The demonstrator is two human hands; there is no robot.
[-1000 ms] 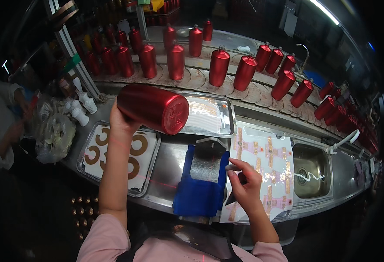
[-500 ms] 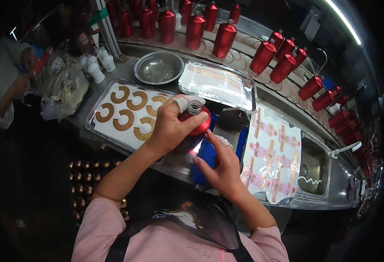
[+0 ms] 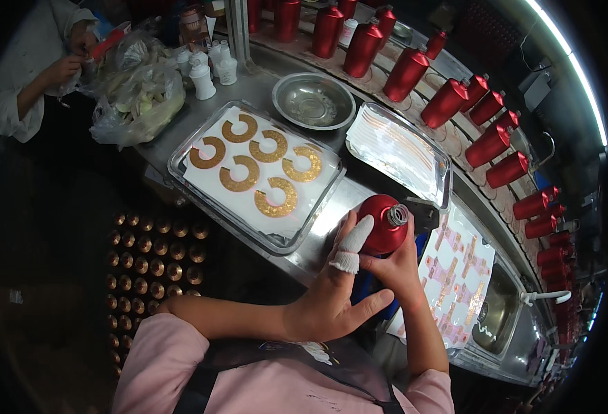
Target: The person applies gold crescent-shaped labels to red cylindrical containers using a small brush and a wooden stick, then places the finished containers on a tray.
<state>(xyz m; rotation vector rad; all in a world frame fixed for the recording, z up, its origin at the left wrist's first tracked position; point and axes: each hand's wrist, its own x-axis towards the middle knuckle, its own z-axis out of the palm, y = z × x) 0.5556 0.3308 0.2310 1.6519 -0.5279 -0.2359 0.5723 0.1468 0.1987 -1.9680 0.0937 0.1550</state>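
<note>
A shiny red bottle (image 3: 382, 224) with an uncapped, clear threaded neck is tilted between my hands above the front edge of the steel counter. My right hand (image 3: 397, 268) grips it from the right and below. Against its left side lie the fingers of my left hand (image 3: 331, 297), one wearing a white cloth finger cover (image 3: 352, 243); the left thumb stretches away from the bottle. Left of my hands, a clear tray (image 3: 286, 243) carries a white sheet with several gold C-shaped labels (image 3: 276, 197). The bottle's lower part is hidden by my hands.
Several red bottles (image 3: 445, 103) line the curved conveyor behind. A metal bowl (image 3: 314, 101), a tray of striped strips (image 3: 399, 148), pink-gold label sheets (image 3: 456, 269) and a sink (image 3: 498, 310) surround me. At far left are a plastic bag (image 3: 138, 103), white bottles (image 3: 201, 76) and a co-worker's hand (image 3: 62, 70).
The bottle has moved right and lower in view, its neck now leaning right. My left hand has loosened from its top to its side, while my right hand has closed round it.
</note>
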